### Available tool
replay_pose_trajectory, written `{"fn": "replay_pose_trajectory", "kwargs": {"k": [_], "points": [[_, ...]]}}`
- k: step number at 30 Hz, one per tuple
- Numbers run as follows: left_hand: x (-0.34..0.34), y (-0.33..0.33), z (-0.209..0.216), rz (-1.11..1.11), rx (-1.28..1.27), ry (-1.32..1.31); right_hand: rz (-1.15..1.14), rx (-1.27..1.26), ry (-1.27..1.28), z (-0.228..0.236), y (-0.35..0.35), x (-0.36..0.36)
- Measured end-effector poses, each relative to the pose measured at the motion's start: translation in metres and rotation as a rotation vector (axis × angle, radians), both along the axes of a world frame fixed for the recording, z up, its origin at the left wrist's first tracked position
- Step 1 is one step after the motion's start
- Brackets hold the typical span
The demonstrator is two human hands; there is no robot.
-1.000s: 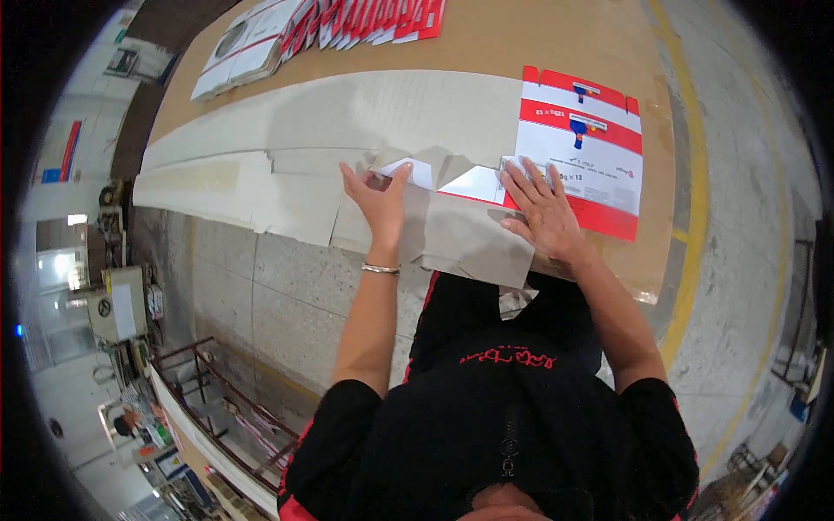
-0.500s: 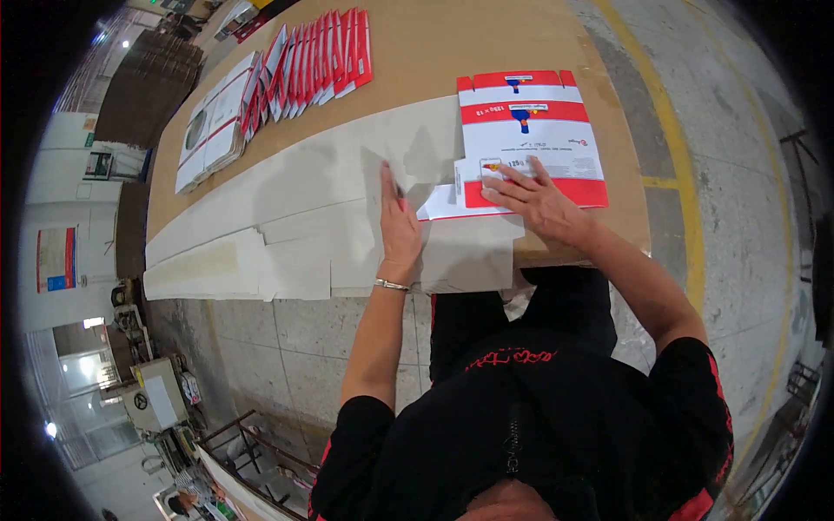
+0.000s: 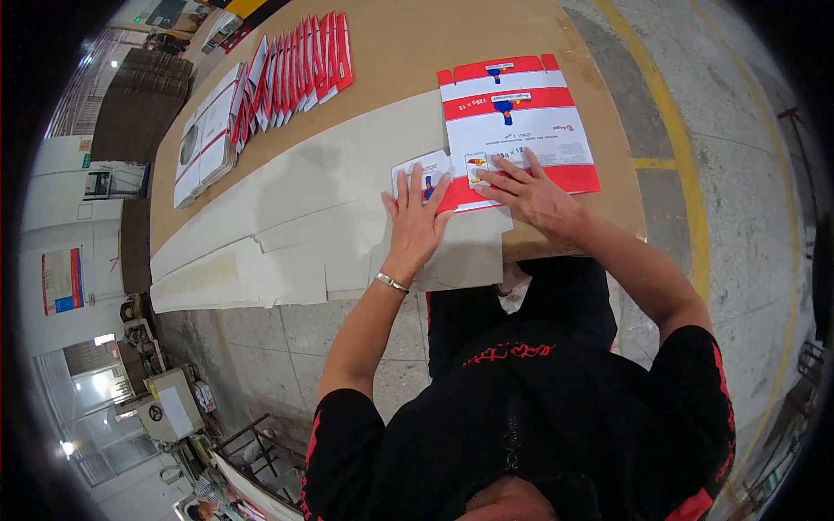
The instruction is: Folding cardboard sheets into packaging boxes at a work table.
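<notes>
A flat printed carton (image 3: 519, 130), white with red bands and small pictures, lies on the table in front of me to the right. My right hand (image 3: 534, 200) rests on its near part, fingers spread over the printing. On the carton's left side a white flap (image 3: 421, 174) with a small blue figure lies flat. My left hand (image 3: 415, 221) presses on that flap, palm down and fingers apart. Grey unprinted board sheets (image 3: 313, 208) spread out under and left of my left hand.
A row of folded red and white cartons (image 3: 304, 69) leans together at the far left. Beside it lies a strapped stack of white cartons (image 3: 208, 130). Brown cardboard (image 3: 391, 52) covers the table. Beyond the right edge, a yellow line (image 3: 669, 130) marks the floor.
My left hand has turned from on edge to palm down and moved onto the flap, which now lies flat with its print showing. My right hand has stayed on the carton.
</notes>
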State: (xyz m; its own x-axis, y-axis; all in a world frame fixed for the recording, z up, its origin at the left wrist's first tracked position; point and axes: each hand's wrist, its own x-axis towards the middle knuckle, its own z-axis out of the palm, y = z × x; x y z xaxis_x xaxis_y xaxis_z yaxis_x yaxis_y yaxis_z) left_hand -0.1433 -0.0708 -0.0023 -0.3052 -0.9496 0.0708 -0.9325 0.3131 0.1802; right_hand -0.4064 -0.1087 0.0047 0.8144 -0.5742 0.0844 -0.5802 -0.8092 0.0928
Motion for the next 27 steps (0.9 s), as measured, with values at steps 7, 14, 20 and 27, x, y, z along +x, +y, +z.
{"fn": "replay_pose_trajectory", "kwargs": {"k": [7, 14, 20, 27], "points": [[-0.008, -0.004, 0.0, 0.036, 0.021, -0.109, -0.004, -0.007, -0.085, -0.015, 0.002, -0.001], [-0.001, -0.009, 0.001, -0.026, -0.016, -0.082, 0.068, 0.01, -0.015, -0.018, -0.003, -0.003], [0.002, -0.012, 0.002, -0.069, -0.019, -0.029, 0.116, 0.002, -0.003, -0.018, -0.008, -0.006], [0.008, -0.016, 0.002, -0.109, -0.028, -0.055, 0.121, 0.111, -0.057, -0.012, -0.011, -0.005]]}}
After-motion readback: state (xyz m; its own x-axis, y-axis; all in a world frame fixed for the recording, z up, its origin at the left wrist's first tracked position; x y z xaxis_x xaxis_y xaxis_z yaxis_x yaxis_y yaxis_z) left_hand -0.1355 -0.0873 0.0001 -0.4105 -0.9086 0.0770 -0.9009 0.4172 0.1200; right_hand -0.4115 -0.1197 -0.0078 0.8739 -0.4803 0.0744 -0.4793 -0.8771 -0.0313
